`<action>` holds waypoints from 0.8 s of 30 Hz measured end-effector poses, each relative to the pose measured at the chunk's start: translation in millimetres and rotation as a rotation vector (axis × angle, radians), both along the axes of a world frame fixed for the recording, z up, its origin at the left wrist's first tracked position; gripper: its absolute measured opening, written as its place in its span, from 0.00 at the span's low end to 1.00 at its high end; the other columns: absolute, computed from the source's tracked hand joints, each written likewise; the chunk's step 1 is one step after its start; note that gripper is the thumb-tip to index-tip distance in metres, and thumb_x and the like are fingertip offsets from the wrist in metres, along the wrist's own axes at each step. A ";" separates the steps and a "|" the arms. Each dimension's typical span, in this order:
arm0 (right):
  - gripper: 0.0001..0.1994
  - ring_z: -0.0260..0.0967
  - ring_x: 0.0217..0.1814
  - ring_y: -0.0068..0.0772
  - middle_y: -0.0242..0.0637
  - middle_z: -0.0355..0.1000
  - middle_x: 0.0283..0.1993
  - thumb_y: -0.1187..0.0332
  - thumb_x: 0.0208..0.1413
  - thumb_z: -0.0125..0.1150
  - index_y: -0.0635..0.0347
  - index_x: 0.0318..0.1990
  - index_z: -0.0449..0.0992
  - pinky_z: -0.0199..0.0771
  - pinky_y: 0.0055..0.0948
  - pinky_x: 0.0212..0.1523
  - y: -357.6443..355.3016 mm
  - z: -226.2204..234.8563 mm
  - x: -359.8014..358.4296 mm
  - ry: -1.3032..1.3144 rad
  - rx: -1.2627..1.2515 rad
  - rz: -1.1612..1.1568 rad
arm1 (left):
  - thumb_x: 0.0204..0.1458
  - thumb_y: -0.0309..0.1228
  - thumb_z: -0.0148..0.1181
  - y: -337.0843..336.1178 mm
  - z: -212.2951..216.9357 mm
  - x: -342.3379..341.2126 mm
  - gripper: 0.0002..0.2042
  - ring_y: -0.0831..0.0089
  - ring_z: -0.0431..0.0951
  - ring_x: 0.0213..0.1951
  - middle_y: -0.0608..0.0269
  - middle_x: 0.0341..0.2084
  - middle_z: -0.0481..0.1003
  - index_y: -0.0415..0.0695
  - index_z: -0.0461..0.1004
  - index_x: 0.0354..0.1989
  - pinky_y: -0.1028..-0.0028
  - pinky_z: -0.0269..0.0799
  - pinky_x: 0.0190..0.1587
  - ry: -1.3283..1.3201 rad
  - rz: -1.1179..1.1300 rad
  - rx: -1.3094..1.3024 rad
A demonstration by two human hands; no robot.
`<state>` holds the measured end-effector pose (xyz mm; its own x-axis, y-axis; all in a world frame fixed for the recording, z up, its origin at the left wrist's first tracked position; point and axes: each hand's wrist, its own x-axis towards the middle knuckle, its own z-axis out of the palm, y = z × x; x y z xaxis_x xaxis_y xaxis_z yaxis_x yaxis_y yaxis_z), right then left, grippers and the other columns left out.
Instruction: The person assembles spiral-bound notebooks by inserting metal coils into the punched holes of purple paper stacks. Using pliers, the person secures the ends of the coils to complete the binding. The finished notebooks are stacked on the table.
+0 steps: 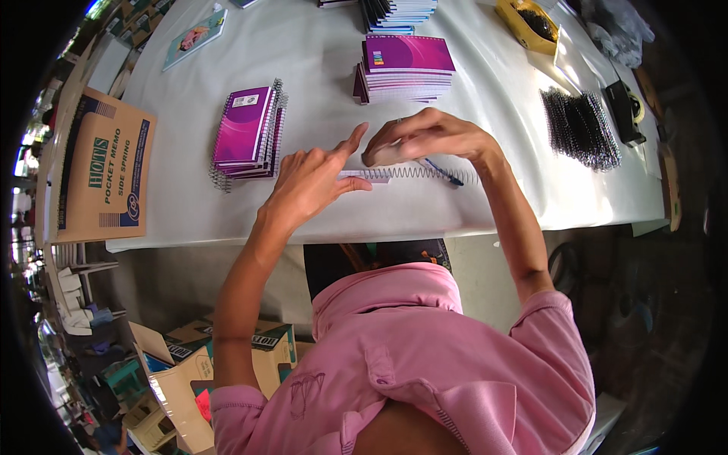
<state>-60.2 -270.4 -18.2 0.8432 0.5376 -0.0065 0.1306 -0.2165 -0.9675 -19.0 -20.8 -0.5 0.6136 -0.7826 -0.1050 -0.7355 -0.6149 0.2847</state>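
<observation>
My left hand [315,174] is at the near middle of the table, thumb along the near side of a small white-edged pad [379,180] and index finger stretched out above it. Most of the pad is hidden behind this hand. A thin wire coil [432,174] runs along the pad and out to the right. Just above the coil is my right hand [432,136], fingers bent and partly smeared by motion; whether they grip anything is unclear. Beside the coil lies a dark blue pen-like stick [447,174].
Purple spiral notebooks [243,133] are stacked at left; purple-covered pads [406,68] are piled ahead. At right are dark coils [580,129], a tape dispenser [626,114] and a yellow container [527,26]. A cardboard box [106,167] stands at the left edge.
</observation>
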 end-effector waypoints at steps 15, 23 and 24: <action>0.25 0.72 0.50 0.36 0.43 0.77 0.45 0.51 0.52 0.63 0.63 0.48 0.80 0.69 0.34 0.53 5.7 -11.9 8.3 0.145 0.502 0.043 | 0.41 0.56 0.65 7.6 0.4 7.5 0.45 0.44 0.76 0.26 0.47 0.15 0.72 0.64 0.52 0.70 0.55 0.72 0.32 -0.050 0.050 0.003; 0.23 0.70 0.44 0.31 0.41 0.76 0.39 0.51 0.53 0.63 0.65 0.44 0.81 0.68 0.29 0.48 17.0 1.4 23.3 -0.009 0.117 -0.016 | 0.41 0.52 0.67 15.3 -2.7 11.7 0.44 0.47 0.79 0.31 0.48 0.25 0.77 0.58 0.55 0.69 0.56 0.73 0.36 -0.028 0.066 -0.103; 0.23 0.70 0.44 0.31 0.40 0.76 0.38 0.51 0.53 0.62 0.65 0.44 0.81 0.68 0.29 0.47 17.4 -2.6 23.2 0.011 0.064 -0.049 | 0.41 0.51 0.68 14.8 -5.7 14.3 0.44 0.47 0.79 0.31 0.48 0.26 0.78 0.59 0.55 0.69 0.56 0.73 0.36 -0.002 0.055 -0.128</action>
